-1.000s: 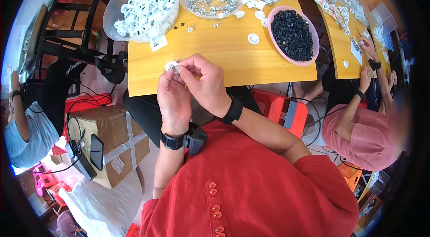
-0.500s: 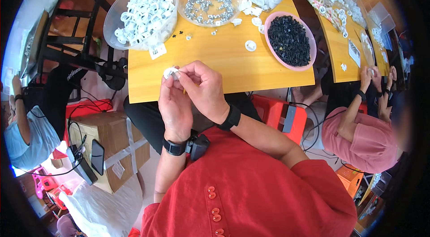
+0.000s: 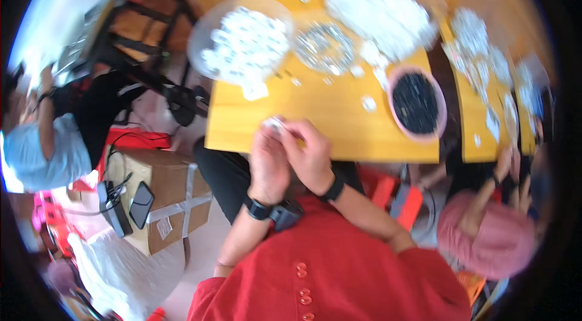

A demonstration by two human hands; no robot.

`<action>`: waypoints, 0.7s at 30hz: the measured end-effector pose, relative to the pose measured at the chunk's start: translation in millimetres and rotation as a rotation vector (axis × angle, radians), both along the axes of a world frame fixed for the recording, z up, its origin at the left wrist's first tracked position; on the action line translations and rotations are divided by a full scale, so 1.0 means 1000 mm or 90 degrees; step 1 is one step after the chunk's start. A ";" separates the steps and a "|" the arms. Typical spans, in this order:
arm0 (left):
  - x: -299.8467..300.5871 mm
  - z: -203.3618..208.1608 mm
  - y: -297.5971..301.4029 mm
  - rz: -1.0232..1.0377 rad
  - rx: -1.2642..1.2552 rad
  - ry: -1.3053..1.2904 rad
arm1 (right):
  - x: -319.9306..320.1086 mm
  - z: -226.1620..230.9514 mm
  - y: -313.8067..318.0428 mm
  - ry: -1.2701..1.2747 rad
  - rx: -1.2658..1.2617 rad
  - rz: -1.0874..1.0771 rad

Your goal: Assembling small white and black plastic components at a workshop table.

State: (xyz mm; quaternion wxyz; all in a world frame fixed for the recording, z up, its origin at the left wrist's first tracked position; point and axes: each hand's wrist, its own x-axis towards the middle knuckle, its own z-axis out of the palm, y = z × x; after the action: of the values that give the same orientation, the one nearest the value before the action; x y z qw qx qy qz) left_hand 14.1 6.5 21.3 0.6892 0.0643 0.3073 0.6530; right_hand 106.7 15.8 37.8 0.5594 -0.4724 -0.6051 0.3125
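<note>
Over the table's front edge, both my hands meet at a small white plastic part (image 3: 275, 121). My left hand (image 3: 268, 162) has its fingers closed around the part from below. From the right, the thumb and fingers of my right hand (image 3: 310, 152) pinch against the same piece. Motion blur hides its finer detail. Past my hands lie a clear round tub of white plastic parts (image 3: 200, 48), a shallow clear dish of small silvery metal pieces (image 3: 350, 57), and a pink oval basin (image 3: 442, 121) full of small black pieces.
A large clear container heaped with whitish parts (image 3: 382, 15) stands at the back of the yellow wooden table (image 3: 327, 142). One loose white disc (image 3: 368, 103) lies near the basin. A cardboard box with a phone (image 3: 141, 204) is at my left. People sit at both sides, one in pink (image 3: 485, 233).
The whole view has shifted and tilted, so the table and hands appear lower and further right, with more blur. My hands remain together on the white part.
</note>
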 end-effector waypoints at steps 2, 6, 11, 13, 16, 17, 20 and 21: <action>0.008 -0.002 0.002 0.001 -0.002 -0.033 | 0.004 0.000 -0.004 -0.056 0.010 -0.020; 0.010 0.000 0.005 -0.030 0.013 -0.078 | 0.007 0.004 -0.008 -0.163 0.145 -0.024; 0.012 0.009 0.003 0.030 -0.029 -0.051 | 0.002 -0.001 -0.003 -0.151 0.126 0.003; 0.013 0.010 0.003 0.052 -0.031 -0.035 | 0.003 -0.003 -0.002 -0.127 0.099 0.009; 0.014 0.012 0.004 0.034 -0.044 0.036 | 0.004 -0.002 -0.001 -0.016 -0.023 0.017; 0.017 0.015 0.005 0.032 -0.035 0.053 | 0.007 -0.001 -0.002 0.001 -0.043 0.010; 0.019 0.011 0.005 0.021 -0.009 0.057 | 0.009 -0.002 -0.002 0.013 -0.052 -0.004; 0.018 0.009 0.004 0.019 0.008 0.045 | 0.009 -0.003 -0.002 0.009 -0.041 -0.003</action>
State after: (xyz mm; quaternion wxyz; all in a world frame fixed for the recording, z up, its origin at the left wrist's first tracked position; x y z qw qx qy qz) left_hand 32.3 10.1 30.6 0.6676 0.0873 0.3283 0.6625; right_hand 116.1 13.6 34.5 0.5489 -0.4895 -0.5896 0.3339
